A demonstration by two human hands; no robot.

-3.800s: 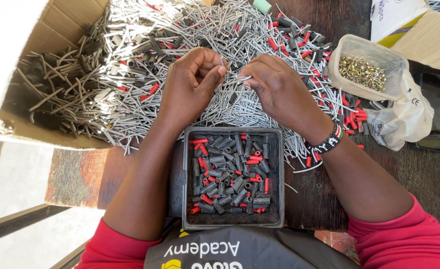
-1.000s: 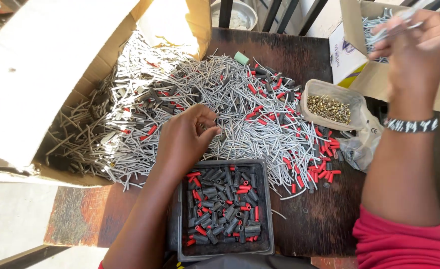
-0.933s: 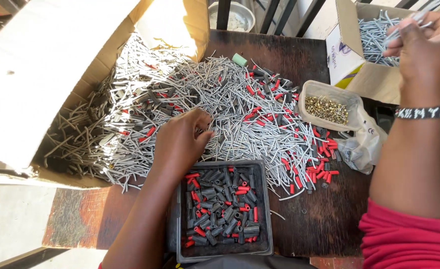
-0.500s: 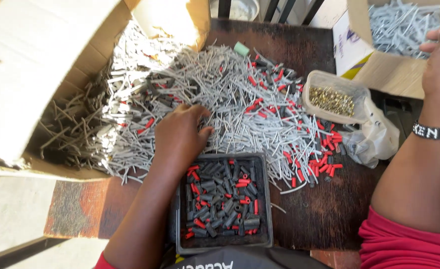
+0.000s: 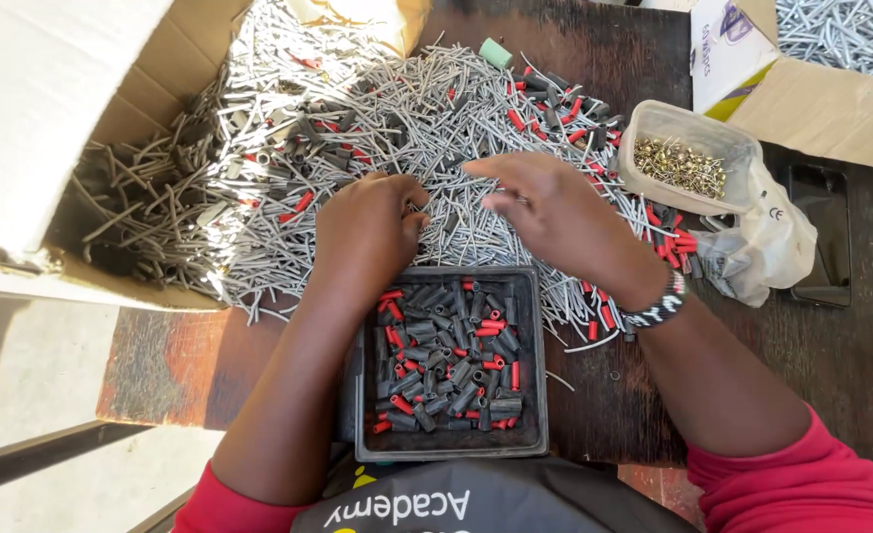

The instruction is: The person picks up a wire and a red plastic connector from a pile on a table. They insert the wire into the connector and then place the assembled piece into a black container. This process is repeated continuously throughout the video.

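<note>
Dark wooden table (image 5: pixel 772 375): I judge sorting underway, left hand (image 5: pixel 369 229) pinching pins from the grey pin pile (image 5: pixel 377 118) at 12 o'clock, right hand (image 5: pixel 555 219) spread, next drop needing black tray (image 5: pixel 446 449) alignment.

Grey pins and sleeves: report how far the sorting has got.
Done: the black tray is roughly full of grey and red sleeves, and the box at the far right holds pins. In hand: the left hand and right hand pick at the pile. Left: that large pile, spilling from the carton.
</note>
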